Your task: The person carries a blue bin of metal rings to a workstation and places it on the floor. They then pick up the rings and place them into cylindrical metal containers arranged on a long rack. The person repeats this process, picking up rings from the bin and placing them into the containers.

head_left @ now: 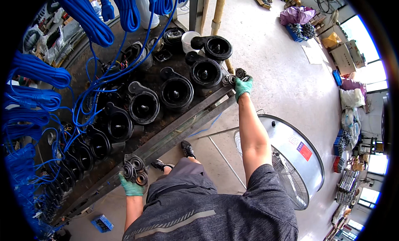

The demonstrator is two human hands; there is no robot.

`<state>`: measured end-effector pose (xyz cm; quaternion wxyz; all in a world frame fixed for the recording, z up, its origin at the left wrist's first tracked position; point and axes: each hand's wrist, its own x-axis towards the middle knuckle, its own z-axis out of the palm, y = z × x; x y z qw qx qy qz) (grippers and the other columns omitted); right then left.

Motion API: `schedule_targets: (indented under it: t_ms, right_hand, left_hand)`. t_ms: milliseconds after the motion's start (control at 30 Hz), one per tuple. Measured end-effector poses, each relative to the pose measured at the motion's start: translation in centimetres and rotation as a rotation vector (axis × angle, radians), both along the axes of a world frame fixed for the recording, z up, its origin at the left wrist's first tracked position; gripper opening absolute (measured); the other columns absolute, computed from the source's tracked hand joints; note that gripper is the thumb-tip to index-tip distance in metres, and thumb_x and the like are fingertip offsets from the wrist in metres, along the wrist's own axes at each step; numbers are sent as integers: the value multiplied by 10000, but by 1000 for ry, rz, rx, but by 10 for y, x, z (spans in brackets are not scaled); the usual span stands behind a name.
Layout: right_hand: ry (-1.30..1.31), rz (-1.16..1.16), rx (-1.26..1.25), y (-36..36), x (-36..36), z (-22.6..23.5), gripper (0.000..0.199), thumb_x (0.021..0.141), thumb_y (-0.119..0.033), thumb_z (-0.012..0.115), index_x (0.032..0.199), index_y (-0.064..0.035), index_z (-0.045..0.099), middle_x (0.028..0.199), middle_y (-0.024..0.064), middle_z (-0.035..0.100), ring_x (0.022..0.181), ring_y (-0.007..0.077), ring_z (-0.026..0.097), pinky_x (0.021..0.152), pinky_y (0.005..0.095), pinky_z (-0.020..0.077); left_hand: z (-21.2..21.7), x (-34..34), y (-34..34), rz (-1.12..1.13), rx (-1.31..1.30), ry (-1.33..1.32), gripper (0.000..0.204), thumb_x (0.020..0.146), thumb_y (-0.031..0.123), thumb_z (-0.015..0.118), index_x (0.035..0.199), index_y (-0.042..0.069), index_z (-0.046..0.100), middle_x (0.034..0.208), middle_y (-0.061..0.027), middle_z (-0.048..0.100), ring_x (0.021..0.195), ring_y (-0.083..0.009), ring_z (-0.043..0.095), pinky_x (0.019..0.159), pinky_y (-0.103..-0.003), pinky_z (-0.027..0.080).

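Note:
My left hand [131,187], in a green glove, is closed round a cluster of small round metal parts [134,168], ringed and dark, one of them brownish, beside the bench's near edge. My right hand [242,88], also in a green glove, reaches to the bench's right corner and grips similar grey round parts [229,79]. Its fingers partly hide them. A curved row of black round housings, each with a side spout and a central metal shaft, stands along the bench; the housing [205,73] nearest my right hand faces up. Another housing [144,107] stands nearer my left hand.
Bundled blue cables [89,20] hang over the bench's left side, with loose strands running to the housings. A white bucket [190,41] stands at the back. A large drum fan [293,158] stands close to my right arm. A blue crate [102,223] lies on the floor.

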<state>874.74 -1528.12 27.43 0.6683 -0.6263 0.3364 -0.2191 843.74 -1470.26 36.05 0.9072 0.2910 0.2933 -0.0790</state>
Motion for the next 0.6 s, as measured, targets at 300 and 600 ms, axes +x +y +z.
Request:
schedule_targets:
  t_ms: [300, 600]
  right_hand:
    - [-78, 33, 328, -8, -13, 24, 508, 799, 106, 597, 1194, -150, 405, 1104, 128, 623, 857, 255, 693, 747, 453, 635]
    - [312, 601, 537, 41, -68, 60, 558, 840, 15, 646, 1343, -141, 464, 1073, 70, 668, 802, 180, 698, 665, 364, 599]
  left_hand:
    - [26, 0, -20, 125, -12, 98, 667, 882, 593, 554, 1376, 146, 565, 1322, -110, 632, 1109, -321, 639, 875, -550, 562]
    - [29, 5, -28, 77, -27, 89, 652, 875, 548, 574, 1369, 122, 573, 1315, -109, 638, 1143, -306, 635, 938, -516, 554]
